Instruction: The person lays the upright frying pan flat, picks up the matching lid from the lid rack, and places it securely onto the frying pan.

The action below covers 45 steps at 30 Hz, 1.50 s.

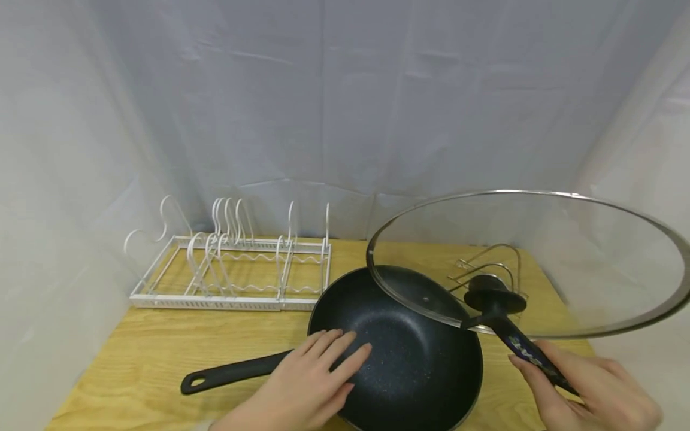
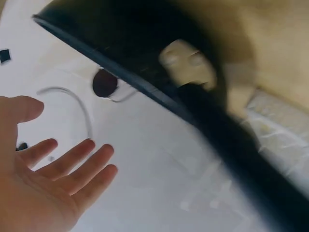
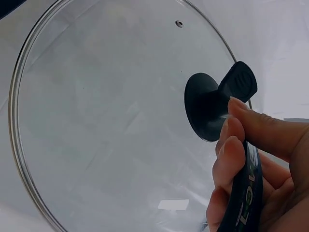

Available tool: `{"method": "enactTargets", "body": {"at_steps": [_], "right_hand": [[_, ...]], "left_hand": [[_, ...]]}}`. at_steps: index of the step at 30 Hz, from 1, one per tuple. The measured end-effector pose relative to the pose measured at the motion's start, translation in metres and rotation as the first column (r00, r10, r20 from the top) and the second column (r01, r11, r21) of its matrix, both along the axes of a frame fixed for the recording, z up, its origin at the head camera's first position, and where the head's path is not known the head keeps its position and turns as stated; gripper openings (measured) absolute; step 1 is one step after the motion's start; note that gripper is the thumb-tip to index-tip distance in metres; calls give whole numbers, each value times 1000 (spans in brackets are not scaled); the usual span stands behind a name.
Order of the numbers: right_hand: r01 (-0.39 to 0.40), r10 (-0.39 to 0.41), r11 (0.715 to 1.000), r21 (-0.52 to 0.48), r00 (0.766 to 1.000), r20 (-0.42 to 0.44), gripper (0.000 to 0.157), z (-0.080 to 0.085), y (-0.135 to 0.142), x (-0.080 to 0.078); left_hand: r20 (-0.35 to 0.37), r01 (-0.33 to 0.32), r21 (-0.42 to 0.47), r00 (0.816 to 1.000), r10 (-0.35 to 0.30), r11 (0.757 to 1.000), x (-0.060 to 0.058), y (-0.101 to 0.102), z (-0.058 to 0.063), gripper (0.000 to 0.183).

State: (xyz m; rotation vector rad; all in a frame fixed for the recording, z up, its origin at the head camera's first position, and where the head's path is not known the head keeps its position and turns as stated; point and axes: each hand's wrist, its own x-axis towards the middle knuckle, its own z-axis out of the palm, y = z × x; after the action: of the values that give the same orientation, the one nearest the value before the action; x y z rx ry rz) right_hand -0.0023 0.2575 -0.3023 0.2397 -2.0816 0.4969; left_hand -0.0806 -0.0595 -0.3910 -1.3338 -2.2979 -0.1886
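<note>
A black wok point(image 1: 390, 359) sits on the wooden table, its long handle point(image 1: 237, 371) pointing left. My left hand point(image 1: 315, 374) is over the wok's near-left side with fingers spread and nothing in them; the left wrist view also shows the left hand point(image 2: 58, 183) with palm bare, beside the blurred wok point(image 2: 130, 43). To the right, a large glass lid point(image 1: 582, 263) with a metal rim is held up in the air, tilted. My right hand point(image 1: 598, 389) grips its black handle point(image 3: 248, 193), fingers and thumb wrapped round it. Part of the lid overlaps the wok's far right rim.
A white extendable rack point(image 1: 207, 304) with several curved upright dividers stands at the back left of the table. At the back right, a small wire stand point(image 1: 520, 263) shows through the lid's glass. Pale plastic sheeting point(image 1: 345, 108) hangs behind and at both sides.
</note>
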Motion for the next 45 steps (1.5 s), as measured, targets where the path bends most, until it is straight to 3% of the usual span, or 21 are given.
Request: {"method": "enactTargets", "body": {"at_steps": [3, 8, 12, 20, 25, 31, 36, 45], "right_hand": [[6, -7, 1000, 20, 1000, 28, 24, 1, -1, 1], [-35, 35, 999, 4, 999, -2, 26, -1, -2, 1], [-96, 95, 995, -30, 995, -20, 27, -4, -5, 0], [-81, 82, 997, -19, 993, 84, 29, -3, -11, 2], [-111, 114, 993, -35, 991, 77, 33, -6, -10, -1], [-201, 200, 980, -9, 969, 148, 36, -4, -5, -6], [-269, 276, 961, -63, 938, 207, 43, -2, -3, -13], [-273, 302, 952, -137, 907, 293, 49, 0, -2, -28]], "left_hand": [[24, -46, 64, 999, 44, 997, 2, -13, -11, 49], [40, -121, 119, 992, 117, 985, 3, -31, -27, 48], [29, -177, 142, 984, 175, 974, 1, -43, -36, 49], [7, -245, 147, 969, 246, 958, 0, -62, -48, 52], [24, -297, 153, 954, 297, 942, 3, -70, -56, 54], [39, -329, 163, 944, 328, 930, 6, -75, -60, 55], [44, -332, 177, 943, 329, 927, 5, -74, -61, 56], [37, -341, 170, 940, 340, 925, 4, -74, -61, 56]]}}
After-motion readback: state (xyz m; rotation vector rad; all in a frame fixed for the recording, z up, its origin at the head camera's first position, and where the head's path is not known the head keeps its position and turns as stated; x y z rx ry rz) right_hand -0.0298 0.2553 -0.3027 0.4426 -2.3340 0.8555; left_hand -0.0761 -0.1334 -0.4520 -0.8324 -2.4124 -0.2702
